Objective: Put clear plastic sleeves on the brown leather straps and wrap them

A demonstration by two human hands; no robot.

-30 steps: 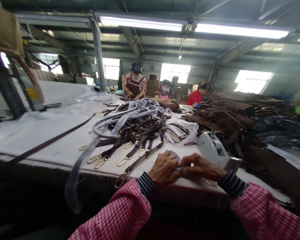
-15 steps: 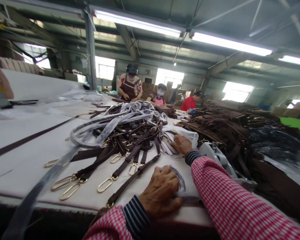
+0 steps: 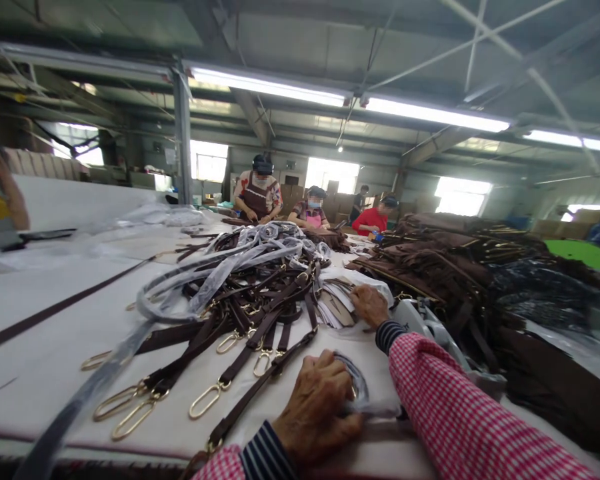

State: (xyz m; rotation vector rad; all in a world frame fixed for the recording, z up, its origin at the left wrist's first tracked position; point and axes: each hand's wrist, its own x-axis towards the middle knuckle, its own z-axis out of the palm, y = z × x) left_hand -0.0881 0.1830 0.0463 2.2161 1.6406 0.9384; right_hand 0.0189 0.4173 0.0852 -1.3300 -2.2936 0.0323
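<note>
left hand (image 3: 322,403): curled, gripping coiled plastic-wrapped strap (image 3: 361,381) near tabletop (image 3: 55,380) front edge. right hand (image 3: 371,305): at fanned paper slips (image 3: 334,303), fingertip hold cannot be told. brown straps (image 3: 265,327): heaped left.

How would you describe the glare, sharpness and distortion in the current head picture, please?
Head view, top: the ceiling tubes and bright windows glare almost pure white. Head view, foreground: left hand and right hand have readable outlines, though fine detail looks soft. Head view, lower right: the checked sleeve looks stretched, probably by a wide lens.
</note>
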